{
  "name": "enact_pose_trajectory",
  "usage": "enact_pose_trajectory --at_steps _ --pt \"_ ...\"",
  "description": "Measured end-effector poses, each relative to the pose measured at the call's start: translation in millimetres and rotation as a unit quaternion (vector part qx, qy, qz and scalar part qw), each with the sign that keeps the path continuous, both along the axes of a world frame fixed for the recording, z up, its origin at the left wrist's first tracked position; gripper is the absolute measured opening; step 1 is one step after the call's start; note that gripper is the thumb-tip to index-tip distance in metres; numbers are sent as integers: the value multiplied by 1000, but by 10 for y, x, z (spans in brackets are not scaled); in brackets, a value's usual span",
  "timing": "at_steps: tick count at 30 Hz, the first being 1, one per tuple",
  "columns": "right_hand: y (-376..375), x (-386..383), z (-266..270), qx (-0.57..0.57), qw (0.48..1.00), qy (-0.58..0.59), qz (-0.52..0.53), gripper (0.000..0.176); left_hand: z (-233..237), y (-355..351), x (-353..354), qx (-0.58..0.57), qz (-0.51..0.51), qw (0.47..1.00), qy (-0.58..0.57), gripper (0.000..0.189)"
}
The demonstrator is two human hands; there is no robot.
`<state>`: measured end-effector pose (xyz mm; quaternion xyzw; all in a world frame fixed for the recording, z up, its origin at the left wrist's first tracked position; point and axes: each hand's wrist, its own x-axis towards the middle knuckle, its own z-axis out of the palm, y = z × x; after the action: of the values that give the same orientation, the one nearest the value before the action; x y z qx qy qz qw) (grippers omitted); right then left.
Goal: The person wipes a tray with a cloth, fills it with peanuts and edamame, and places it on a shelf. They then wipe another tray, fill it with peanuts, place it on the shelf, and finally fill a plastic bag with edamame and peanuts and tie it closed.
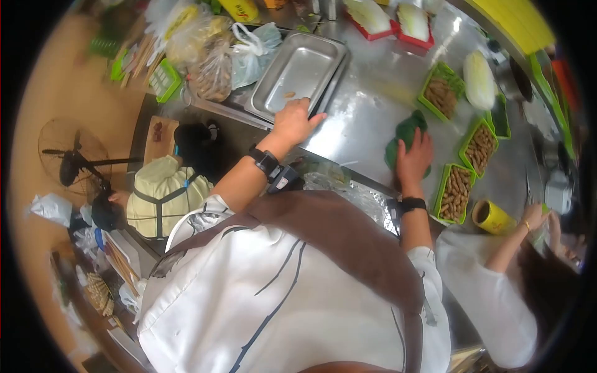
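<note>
My left hand point(296, 123) is at the near end of a shallow stainless steel tray point(305, 59), its fingers hooked over the rim and its thumb sticking out to the right. A small brownish piece point(289, 95) lies inside the tray, close to those fingers. On the steel table, my right hand point(415, 158) presses down on a dark green cloth point(407, 127) and holds it; part of the cloth is hidden under the palm. Right of this hand stands a green basket point(453, 194) filled with brown finger-shaped food pieces.
More green baskets point(477, 148) point(441, 92) and a napa cabbage point(479, 81) line the right side. Red trays point(418, 38) hold cabbage at the back. Plastic bags point(211, 68) crowd the left. A co-worker point(491, 292) stands at right beside a yellow can point(494, 216); another person point(165, 196) sits lower left near a fan point(74, 155).
</note>
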<state>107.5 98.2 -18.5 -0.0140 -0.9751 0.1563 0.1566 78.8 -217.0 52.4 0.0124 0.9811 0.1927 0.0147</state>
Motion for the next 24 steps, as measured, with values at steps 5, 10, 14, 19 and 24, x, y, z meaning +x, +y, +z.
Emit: enact_pose_trajectory --at_steps 5,10,14,19,24 --pt "-163 -10 194 70 996 12 -47 64 -8 -309 -33 95 11 976 197 36" --pt "-1041 -317 595 -291 944 -103 114 69 64 -883 281 80 215 929 290 64" --pt "-1847 -635 391 -488 827 -231 156 73 -337 -1452 358 215 425 856 202 77" --pt "-2248 -907 17 -449 880 -87 127 73 -623 -1882 -24 269 397 850 220 78" --pt "-2618 -1029 137 -514 845 -98 111 72 -593 -2130 -379 171 454 848 211 79"
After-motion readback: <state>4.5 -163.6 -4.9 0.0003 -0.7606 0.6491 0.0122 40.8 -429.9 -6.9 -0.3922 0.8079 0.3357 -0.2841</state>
